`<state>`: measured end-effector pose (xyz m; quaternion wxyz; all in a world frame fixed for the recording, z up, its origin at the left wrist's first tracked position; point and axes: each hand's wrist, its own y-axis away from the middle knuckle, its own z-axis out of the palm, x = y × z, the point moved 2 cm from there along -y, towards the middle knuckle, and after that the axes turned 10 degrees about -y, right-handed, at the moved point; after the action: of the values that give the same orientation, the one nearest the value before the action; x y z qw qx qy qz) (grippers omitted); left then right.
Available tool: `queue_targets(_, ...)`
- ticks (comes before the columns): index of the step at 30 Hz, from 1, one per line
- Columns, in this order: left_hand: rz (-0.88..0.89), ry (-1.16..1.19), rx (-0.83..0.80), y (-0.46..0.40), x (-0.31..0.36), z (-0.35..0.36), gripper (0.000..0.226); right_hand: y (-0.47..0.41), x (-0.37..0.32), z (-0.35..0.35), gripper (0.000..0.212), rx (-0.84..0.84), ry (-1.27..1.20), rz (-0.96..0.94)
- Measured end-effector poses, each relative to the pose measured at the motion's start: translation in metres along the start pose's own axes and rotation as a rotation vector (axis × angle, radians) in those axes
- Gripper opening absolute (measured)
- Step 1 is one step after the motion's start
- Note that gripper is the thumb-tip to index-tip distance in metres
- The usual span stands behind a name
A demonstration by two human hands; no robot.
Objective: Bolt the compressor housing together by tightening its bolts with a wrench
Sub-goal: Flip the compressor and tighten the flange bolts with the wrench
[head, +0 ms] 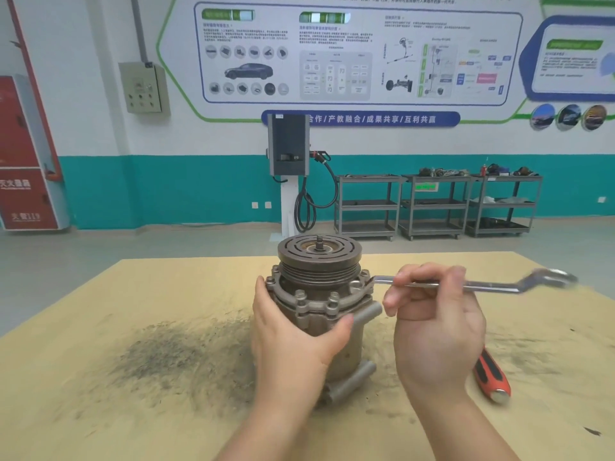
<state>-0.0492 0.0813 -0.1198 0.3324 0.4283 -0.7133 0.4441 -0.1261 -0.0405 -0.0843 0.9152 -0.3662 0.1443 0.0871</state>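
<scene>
Hands at work on a compressor housing [319,307] standing upright near the middle of a tan, grease-smudged workbench [133,377], its grooved pulley [319,257] on top. The person's left hand [293,334] wraps the near-left side of the housing, fingers curved around the far side at the bolted flange and thumb laid across the front just under two of the flange bolts [316,302]. The right hand [436,321] is raised level with the flange, fingers curled over the shaft of a silver wrench [479,283] and gripping it about midway; the wrench lies roughly level, its near end meeting the flange on the housing's right side, its free ring end blurred out to the right. Both forearms reach in from the bottom edge. A red-and-black-handled tool [492,377] lies on the bench just beside the right wrist. Behind, grey shelf carts [436,204] line a teal-and-white wall
</scene>
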Motion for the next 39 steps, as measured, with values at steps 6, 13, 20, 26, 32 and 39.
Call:
queue_targets(6, 0.017, -0.171, 0.063, 0.007, -0.002, -0.007, 0.147, -0.012, 0.005, -0.005, 0.047, 0.155, -0.114, 0.246)
queue_targets(13, 0.114, -0.043, -0.431, -0.053, -0.039, -0.04, 0.146, -0.021, 0.011, -0.007, 0.044, 0.124, -0.19, 0.49)
queue_targets(20, 0.125, 0.161, -0.373, -0.053, -0.06, -0.027, 0.106, -0.002, 0.008, -0.003, 0.042, -0.03, 0.008, 0.081)
queue_targets(26, 0.112, 0.134, -0.324, -0.049, -0.061, -0.028, 0.106, 0.034, 0.012, 0.011, 0.031, -0.505, 0.515, -0.488)
queue_targets(32, 0.098, 0.122, -0.293, -0.045, -0.058, -0.029, 0.096, 0.032, 0.007, 0.013, 0.03, -0.493, 0.549, -0.494)
queue_targets(39, 0.082, 0.042, -0.171, -0.032, -0.048, -0.028, 0.098, -0.011, -0.003, -0.001, 0.047, 0.091, 0.057, 0.154)
